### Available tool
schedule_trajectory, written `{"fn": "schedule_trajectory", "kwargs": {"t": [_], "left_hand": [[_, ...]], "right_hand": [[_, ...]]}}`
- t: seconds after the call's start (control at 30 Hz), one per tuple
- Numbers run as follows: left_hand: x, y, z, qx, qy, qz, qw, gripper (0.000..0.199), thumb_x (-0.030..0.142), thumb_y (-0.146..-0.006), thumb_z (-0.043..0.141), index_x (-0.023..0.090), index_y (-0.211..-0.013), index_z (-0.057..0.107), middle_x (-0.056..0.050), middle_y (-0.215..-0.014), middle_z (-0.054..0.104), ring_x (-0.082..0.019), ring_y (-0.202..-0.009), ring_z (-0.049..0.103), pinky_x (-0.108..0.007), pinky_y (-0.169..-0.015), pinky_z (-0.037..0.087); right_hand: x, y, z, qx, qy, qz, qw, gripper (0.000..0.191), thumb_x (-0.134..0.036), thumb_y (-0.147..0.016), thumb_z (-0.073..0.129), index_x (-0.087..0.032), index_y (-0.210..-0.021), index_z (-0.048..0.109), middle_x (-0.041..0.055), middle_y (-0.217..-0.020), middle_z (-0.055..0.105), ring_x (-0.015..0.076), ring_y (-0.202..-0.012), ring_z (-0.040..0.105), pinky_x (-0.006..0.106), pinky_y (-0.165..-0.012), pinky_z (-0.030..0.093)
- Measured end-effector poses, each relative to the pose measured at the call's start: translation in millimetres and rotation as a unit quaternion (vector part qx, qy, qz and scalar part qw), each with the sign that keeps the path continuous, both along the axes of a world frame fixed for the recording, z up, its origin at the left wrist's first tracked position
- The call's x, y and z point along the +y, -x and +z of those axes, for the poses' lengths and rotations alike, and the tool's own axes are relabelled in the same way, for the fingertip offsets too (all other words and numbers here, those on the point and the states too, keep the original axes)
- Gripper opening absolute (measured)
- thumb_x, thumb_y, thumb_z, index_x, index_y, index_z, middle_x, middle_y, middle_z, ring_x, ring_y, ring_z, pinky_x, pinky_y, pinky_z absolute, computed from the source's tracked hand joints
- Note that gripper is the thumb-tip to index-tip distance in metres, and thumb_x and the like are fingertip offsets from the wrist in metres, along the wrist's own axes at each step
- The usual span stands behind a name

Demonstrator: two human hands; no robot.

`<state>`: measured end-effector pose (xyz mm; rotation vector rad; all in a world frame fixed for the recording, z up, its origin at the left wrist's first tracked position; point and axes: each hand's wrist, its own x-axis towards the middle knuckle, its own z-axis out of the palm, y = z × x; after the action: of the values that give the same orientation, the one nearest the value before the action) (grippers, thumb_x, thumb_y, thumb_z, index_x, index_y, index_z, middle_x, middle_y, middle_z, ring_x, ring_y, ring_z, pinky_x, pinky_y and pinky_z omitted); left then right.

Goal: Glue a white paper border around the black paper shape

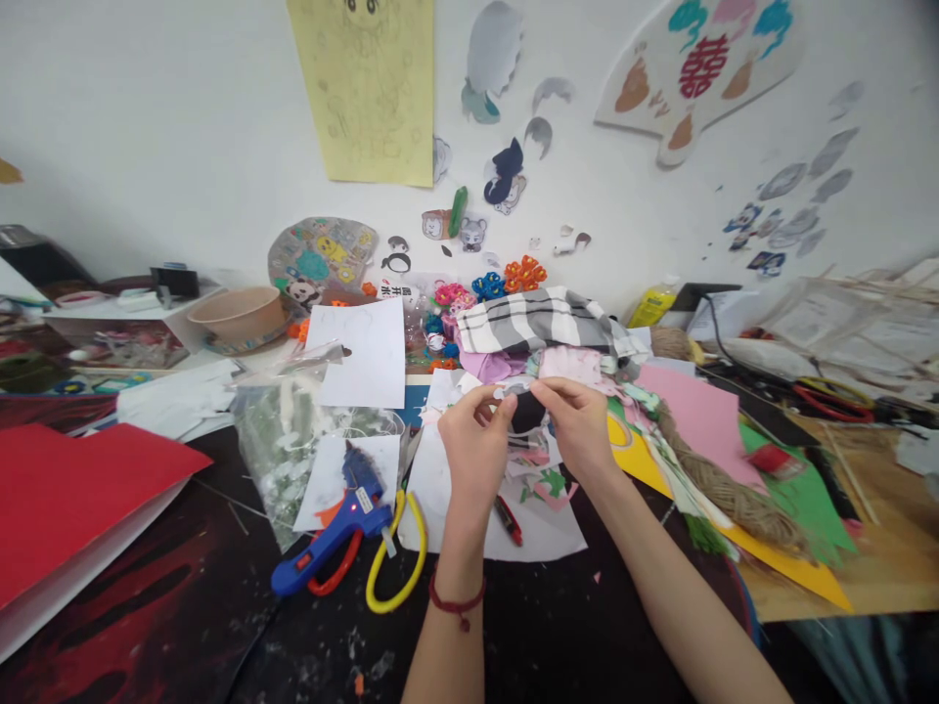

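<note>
My left hand point(476, 440) and my right hand point(579, 425) are raised over the middle of the desk, fingers pinched. Between them is a small black piece point(526, 413), held at its two edges; I cannot tell whether it is paper or cloth. Below the hands lies a white sheet point(447, 508) with paper scraps and a red-and-black pen point(509, 520). Left of my left wrist, a blue glue gun point(334, 538) rests across red-handled scissors point(341, 567), beside yellow-handled scissors point(396, 557).
Black-and-white checked cloth point(543, 323) is heaped behind the hands. A clear plastic bag point(271, 460) and red card point(80, 508) lie to the left. On the right are a twine bundle point(704, 469), pink paper point(704, 411) and green paper point(799, 499). A clay-coloured bowl point(239, 315) stands back left.
</note>
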<state>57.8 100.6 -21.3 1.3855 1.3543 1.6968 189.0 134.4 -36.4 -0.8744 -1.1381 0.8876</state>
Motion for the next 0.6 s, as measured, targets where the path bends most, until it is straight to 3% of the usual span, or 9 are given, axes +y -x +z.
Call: {"fn": "schedule_trajectory", "kwargs": {"t": [0.27, 0.43, 0.6], "left_hand": [[0.7, -0.5, -1.0, 0.012, 0.005, 0.004, 1.000, 0.009, 0.020, -0.079, 0.072, 0.015, -0.085, 0.074, 0.004, -0.059, 0.058, -0.011, -0.056, 0.048, -0.025, -0.059, 0.039], [0.3, -0.7, -0.2, 0.020, 0.006, 0.004, 1.000, 0.008, 0.018, -0.077, 0.073, 0.014, -0.085, 0.073, 0.004, -0.058, 0.058, -0.011, -0.054, 0.047, -0.024, -0.058, 0.038], [-0.8, -1.6, 1.8, 0.032, -0.002, -0.004, 0.999, 0.009, 0.018, -0.078, 0.071, 0.015, -0.086, 0.073, 0.004, -0.058, 0.058, -0.011, -0.054, 0.048, -0.024, -0.057, 0.038]], "right_hand": [[-0.4, 0.4, 4.7, -0.003, 0.028, 0.022, 0.999, 0.028, -0.046, -0.084, 0.069, -0.020, -0.086, 0.079, 0.0043, -0.079, 0.075, 0.0177, -0.073, 0.068, 0.032, -0.073, 0.054], [-2.2, 0.2, 5.6, -0.032, 0.025, 0.027, 0.999, 0.021, -0.037, -0.070, 0.082, -0.020, -0.081, 0.077, 0.0032, -0.082, 0.076, 0.0187, -0.079, 0.068, 0.033, -0.079, 0.053], [-3.7, 1.5, 4.7, -0.030, 0.013, 0.011, 0.999, 0.015, -0.033, -0.070, 0.082, -0.021, -0.078, 0.076, 0.0013, -0.079, 0.074, 0.0168, -0.077, 0.067, 0.031, -0.078, 0.052]]}}
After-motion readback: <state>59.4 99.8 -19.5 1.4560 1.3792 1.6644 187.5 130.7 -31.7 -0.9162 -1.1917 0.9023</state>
